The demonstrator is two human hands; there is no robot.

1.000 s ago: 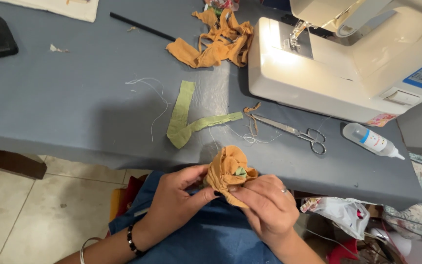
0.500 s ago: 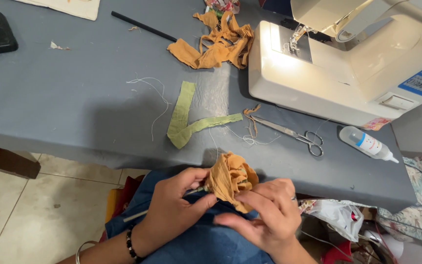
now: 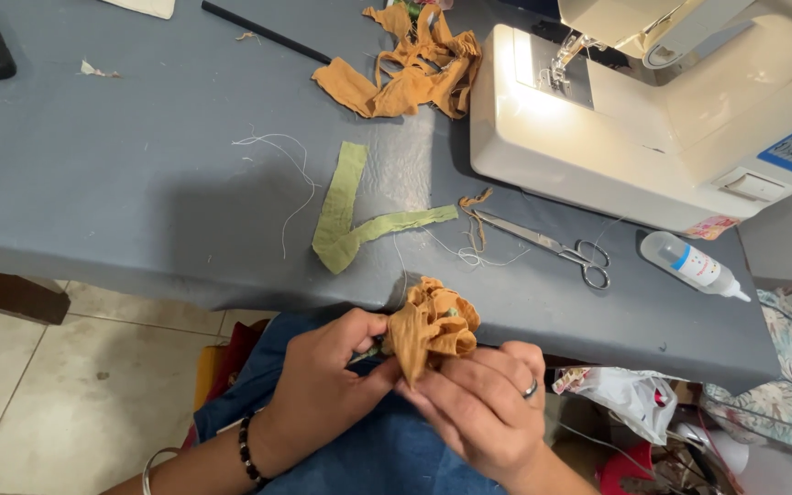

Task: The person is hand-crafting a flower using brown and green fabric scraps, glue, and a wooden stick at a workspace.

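Both hands hold a gathered orange fabric flower [image 3: 433, 328] just below the near edge of the grey table [image 3: 121, 183], over my lap in blue cloth. My left hand [image 3: 323, 380] pinches the flower's base from the left, where a bit of green shows. My right hand [image 3: 478, 408], with a ring on one finger, supports it from below and the right. A green fabric strip [image 3: 350, 215] bent into a V lies on the table just beyond the flower.
Metal scissors [image 3: 552, 247] lie to the right of the green strip among loose white threads [image 3: 286, 174]. A cream sewing machine [image 3: 653, 119] stands at the back right, a small glue bottle [image 3: 689, 266] before it. Orange fabric scraps [image 3: 405, 69] lie at the back.
The flower has been turned and shifted slightly in my hands; my right hand's fingers have moved lower beneath it. The things on the table have not moved.
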